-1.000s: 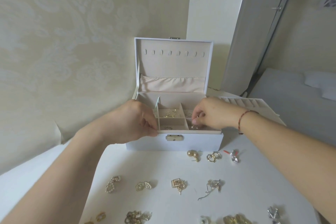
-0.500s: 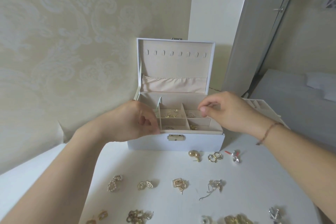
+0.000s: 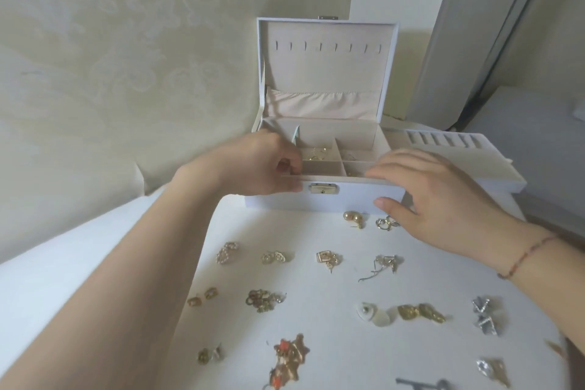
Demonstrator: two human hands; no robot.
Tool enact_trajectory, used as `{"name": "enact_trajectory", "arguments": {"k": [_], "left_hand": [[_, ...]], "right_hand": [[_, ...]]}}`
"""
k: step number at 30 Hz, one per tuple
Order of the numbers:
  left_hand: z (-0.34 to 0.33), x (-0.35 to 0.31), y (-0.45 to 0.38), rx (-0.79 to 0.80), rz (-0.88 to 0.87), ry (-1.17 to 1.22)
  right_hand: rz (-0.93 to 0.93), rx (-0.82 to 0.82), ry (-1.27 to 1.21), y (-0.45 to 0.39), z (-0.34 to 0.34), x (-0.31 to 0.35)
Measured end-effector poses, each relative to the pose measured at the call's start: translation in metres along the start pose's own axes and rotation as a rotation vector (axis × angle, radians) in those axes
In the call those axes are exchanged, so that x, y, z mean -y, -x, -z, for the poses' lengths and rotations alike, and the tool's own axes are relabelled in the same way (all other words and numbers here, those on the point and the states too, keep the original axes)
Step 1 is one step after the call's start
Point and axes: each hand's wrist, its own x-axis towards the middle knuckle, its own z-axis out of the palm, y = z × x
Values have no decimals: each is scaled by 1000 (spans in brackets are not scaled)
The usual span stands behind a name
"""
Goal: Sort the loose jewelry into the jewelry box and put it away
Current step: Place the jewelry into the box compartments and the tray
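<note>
Fingers curled on jewelry box rim

Bare forearms, no sleeves; thin reddish, possibly beaded bracelet on right wrist.

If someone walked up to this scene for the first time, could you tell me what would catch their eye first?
Probably the open white jewelry box at the back of the white table, its lid upright against the wall. The left hand pinches the box's front left edge, while the right hand hovers open over its front right corner. In front lie rows of loose earrings, with a red and gold brooch standing out nearest the camera.
</note>
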Motion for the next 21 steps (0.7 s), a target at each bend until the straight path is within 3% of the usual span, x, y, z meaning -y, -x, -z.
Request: {"name": "enact_trajectory", "arguments": {"k": [3,7,12,21], "left_hand": [[0,-4,0,-9,-28,-24],[-1,-5,0,2,-42,-38],[-2,-4,-1,12,-42,-46],[-1,-4,-1,28,-27,-44]], "right_hand": [[133,-33,-94,1,4,25],[350,175,-134,4,4,66],[334,397,-299,22,-9,107],[273,454,-270,33,-17,127]]}}
